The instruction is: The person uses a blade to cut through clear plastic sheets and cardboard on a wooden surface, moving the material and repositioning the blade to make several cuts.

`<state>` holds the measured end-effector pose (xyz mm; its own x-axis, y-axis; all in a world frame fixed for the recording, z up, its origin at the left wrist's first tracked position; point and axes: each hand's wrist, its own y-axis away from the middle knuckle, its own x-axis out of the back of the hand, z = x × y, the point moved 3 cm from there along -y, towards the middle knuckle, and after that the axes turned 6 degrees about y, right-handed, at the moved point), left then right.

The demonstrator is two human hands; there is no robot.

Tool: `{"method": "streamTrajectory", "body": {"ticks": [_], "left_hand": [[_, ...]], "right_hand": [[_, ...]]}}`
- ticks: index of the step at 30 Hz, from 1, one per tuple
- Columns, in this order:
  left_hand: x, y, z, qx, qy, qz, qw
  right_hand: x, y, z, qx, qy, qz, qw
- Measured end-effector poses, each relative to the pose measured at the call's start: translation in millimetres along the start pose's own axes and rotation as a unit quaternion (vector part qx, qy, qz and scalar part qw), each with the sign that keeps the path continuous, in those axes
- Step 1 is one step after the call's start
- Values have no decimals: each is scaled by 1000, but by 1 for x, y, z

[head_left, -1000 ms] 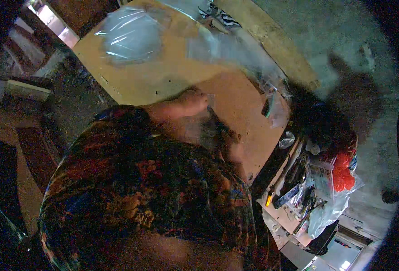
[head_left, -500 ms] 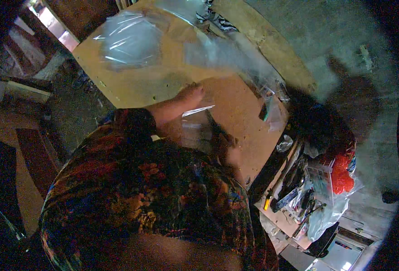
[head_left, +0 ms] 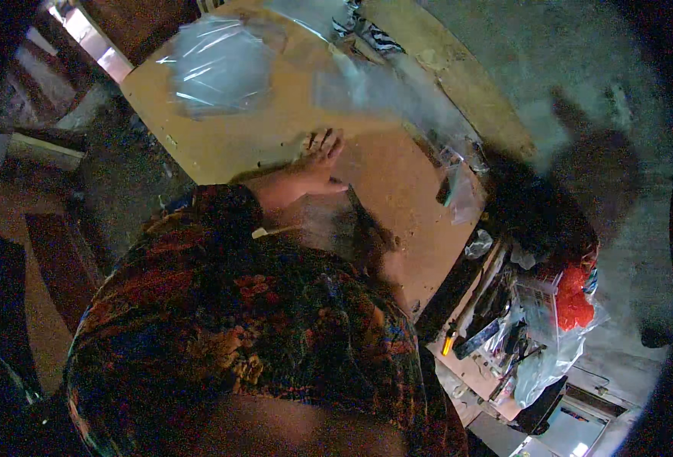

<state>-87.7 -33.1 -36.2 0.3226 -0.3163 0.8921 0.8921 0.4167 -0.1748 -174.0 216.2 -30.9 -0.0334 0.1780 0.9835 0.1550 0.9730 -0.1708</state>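
My left hand (head_left: 320, 154) lies flat on the brown board (head_left: 260, 137), fingers spread and holding nothing. A pale sheet of clear plastic (head_left: 317, 222) lies just behind it, near my chest. My right hand (head_left: 382, 255) is in deep shadow at the board's near right part, beside a dark narrow thing (head_left: 361, 217); whether it grips anything is too dim to tell. My patterned shirt (head_left: 237, 327) fills the lower middle of the view.
A crumpled clear plastic bag (head_left: 216, 65) lies on the board's far left, and more clear film (head_left: 386, 87) on its far right. At lower right, a cluttered shelf (head_left: 496, 335) holds tools, a yellow-handled tool (head_left: 448, 344) and a red bundle (head_left: 573, 298). Grey concrete floor (head_left: 550, 84) lies beyond.
My left hand has slid outward from near my chest across the board, and its fingers have spread flat. My right hand stays low in shadow.
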Motion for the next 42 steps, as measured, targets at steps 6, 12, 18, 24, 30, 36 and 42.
{"method": "streamTrajectory", "body": {"ticks": [6, 12, 18, 24, 30, 36, 42], "left_hand": [[12, 2, 10, -5, 7, -28, 1000], [14, 3, 12, 34, -13, -55, 998], [26, -1, 16, 47, -23, -56, 997], [-13, 3, -2, -69, 43, -17, 997], [16, -1, 16, -30, 4, -60, 998], [19, -4, 14, 4, -14, -116, 993], [22, -2, 14, 19, -5, -103, 994]], "right_hand": [[-9, 6, -2, -146, -1, -102, 984], [-6, -1, -10, -145, 15, -82, 986], [0, 1, -3, -324, -211, -116, 915], [12, -15, -15, -76, -38, -40, 996], [8, -22, -7, -144, -26, -105, 984], [9, -29, -7, -90, -33, -31, 995], [-22, -59, 11, -50, 129, -106, 985]]}}
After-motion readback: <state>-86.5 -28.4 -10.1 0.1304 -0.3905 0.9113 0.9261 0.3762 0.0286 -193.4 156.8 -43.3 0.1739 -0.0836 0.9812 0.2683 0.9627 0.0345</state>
